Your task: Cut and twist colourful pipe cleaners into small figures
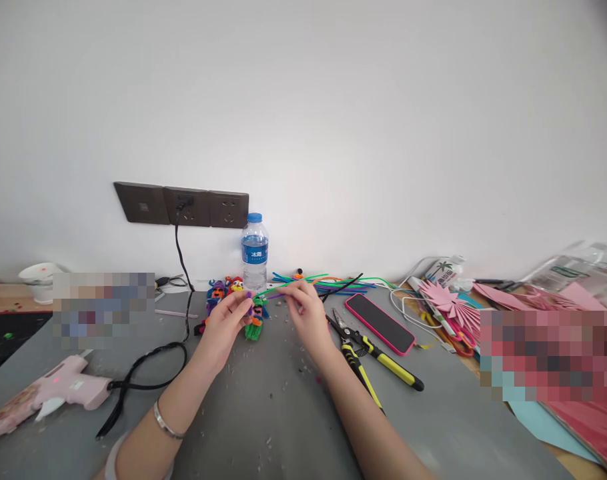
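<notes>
In the head view my left hand (pixel 226 327) has its thumb and fingers closed on a small pipe-cleaner figure (pixel 254 329) of green, orange and purple. Part of the figure is hidden behind the fingers. A thin pipe cleaner (pixel 275 295), purple in its visible stretch, runs from the figure to my right hand (pixel 306 313), which pinches its far end. A green strand lies close beside it. More fuzzy figures (pixel 216 294) in blue, orange and red stand just behind my left hand, near a water bottle (pixel 255 257) with a blue cap.
Loose pipe cleaners (pixel 348 287) lie along the wall. To the right are yellow-black pliers (pixel 378 360), a phone (pixel 380 323) and pink folded paper (pixel 451 303). A pink glue gun (pixel 58 390) with a looping black cord (pixel 177 346) lies left.
</notes>
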`<state>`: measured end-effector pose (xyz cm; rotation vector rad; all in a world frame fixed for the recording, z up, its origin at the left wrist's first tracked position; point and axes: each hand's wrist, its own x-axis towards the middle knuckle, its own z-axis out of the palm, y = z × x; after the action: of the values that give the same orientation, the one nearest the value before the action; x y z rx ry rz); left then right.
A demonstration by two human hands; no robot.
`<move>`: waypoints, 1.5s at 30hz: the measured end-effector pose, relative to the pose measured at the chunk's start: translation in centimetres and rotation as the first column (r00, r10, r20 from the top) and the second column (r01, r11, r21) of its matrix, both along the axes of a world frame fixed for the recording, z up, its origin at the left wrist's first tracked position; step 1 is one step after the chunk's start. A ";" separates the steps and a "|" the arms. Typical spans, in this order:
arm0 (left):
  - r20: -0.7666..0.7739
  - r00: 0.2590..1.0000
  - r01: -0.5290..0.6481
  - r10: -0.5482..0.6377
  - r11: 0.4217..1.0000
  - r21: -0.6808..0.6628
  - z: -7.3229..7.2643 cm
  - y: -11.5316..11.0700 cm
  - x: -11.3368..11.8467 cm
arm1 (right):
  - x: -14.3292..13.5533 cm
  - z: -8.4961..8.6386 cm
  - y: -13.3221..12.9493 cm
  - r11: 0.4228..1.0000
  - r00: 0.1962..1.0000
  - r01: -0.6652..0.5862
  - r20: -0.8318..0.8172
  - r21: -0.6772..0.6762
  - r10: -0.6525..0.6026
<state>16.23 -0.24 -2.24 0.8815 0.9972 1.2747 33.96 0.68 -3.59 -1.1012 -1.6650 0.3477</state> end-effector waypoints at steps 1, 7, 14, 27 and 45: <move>0.011 1.000 0.005 -0.005 1.000 -0.001 0.0 0.0 0.0 | 0.1 0.3 -0.1 0.998 0.996 0.064 -0.069 0.025 -0.062; 0.069 0.989 0.132 -0.130 0.991 -0.026 -0.4 0.0 -0.2 | 0.6 0.0 0.3 0.989 0.787 0.013 -0.608 -0.145 -0.100; 0.015 0.945 0.325 -0.326 0.939 -0.109 -0.2 -0.5 -0.1 | 0.2 0.9 0.8 0.920 0.345 -0.364 -0.939 -0.147 -0.014; -0.036 0.832 0.540 -0.553 0.823 -0.176 -0.3 -1.8 1.0 | -1.5 0.9 -0.2 0.821 0.257 -0.556 -0.966 -0.129 0.023; -0.124 0.907 0.381 -0.404 0.908 -0.173 -0.5 -0.9 0.5 | -1.5 0.3 -0.3 0.828 0.692 -0.477 -0.706 -0.294 0.148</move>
<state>16.72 -1.15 -2.79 1.0205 0.9614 0.7891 32.42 0.36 -3.31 -0.8422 -1.1250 1.2794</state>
